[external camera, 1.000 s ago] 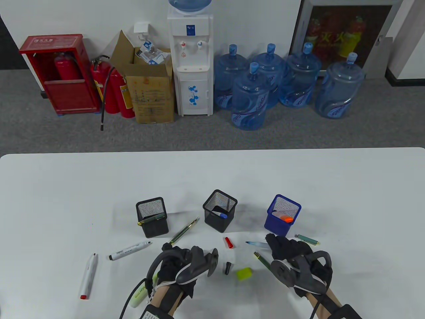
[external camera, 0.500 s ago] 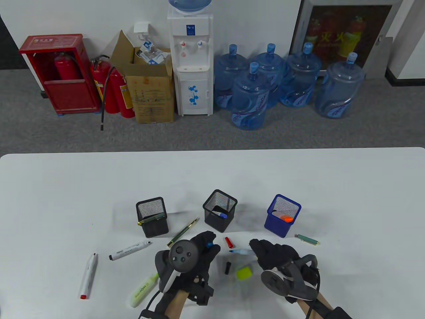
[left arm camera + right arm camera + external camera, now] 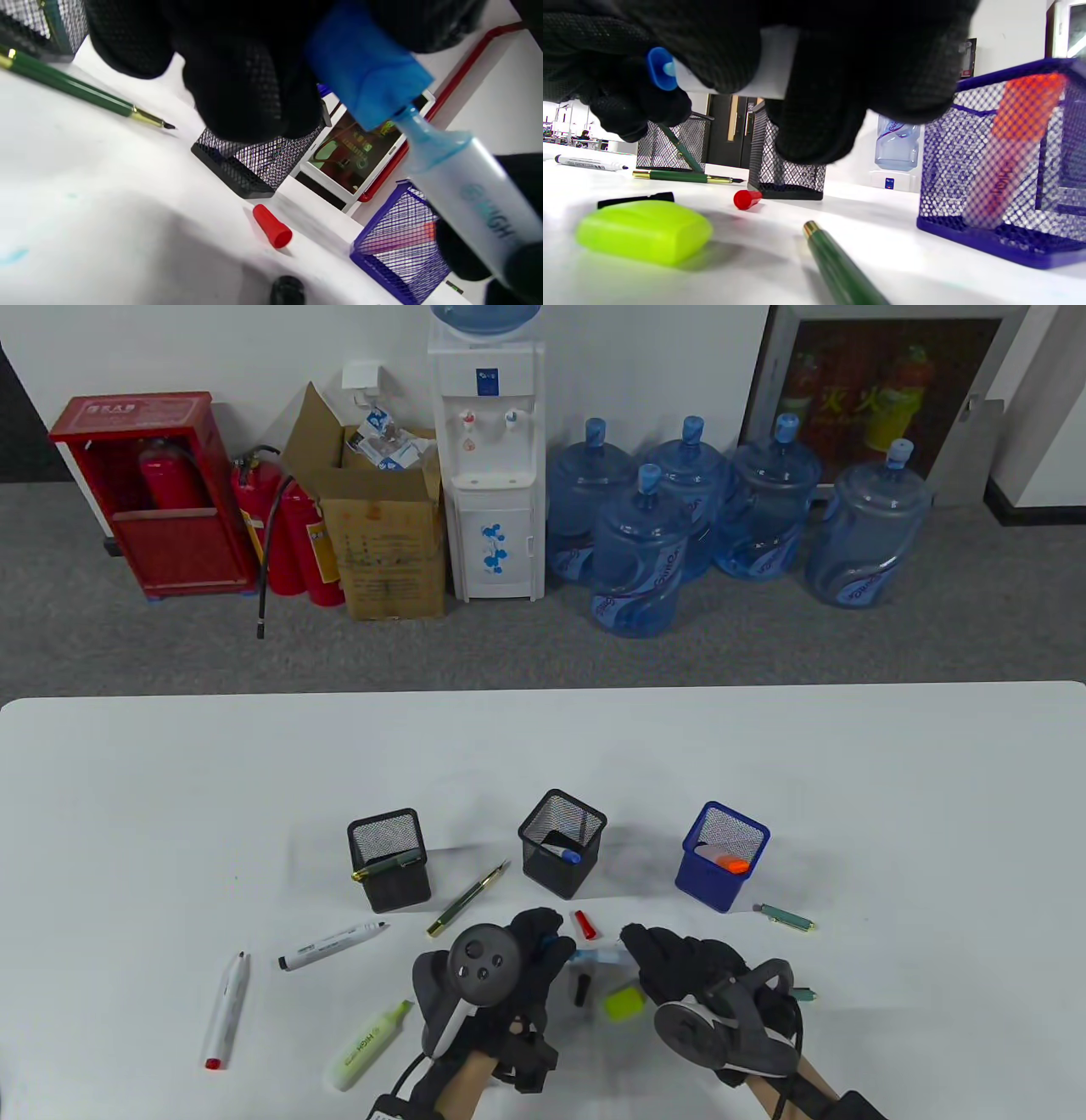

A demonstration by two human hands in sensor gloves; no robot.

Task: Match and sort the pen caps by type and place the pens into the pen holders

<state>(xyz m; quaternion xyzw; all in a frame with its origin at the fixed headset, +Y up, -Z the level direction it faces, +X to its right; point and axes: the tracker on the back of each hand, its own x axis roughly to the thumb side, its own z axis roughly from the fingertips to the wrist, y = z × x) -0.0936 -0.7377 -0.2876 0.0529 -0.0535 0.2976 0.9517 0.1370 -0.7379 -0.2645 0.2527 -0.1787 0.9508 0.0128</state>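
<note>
Left hand (image 3: 517,976) pinches a blue cap (image 3: 365,72) at the tip of a pale blue highlighter (image 3: 471,203), whose barrel the right hand (image 3: 679,967) grips, above the worktop (image 3: 848,780). In the table view the gloves hide most of both. The highlighter's far end is cut off in both wrist views.

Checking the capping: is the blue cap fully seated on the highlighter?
No: the blue cap meets only the tip of the highlighter, its neck bare.

"HIGH" on green highlighter (image 3: 366,1045)
</note>
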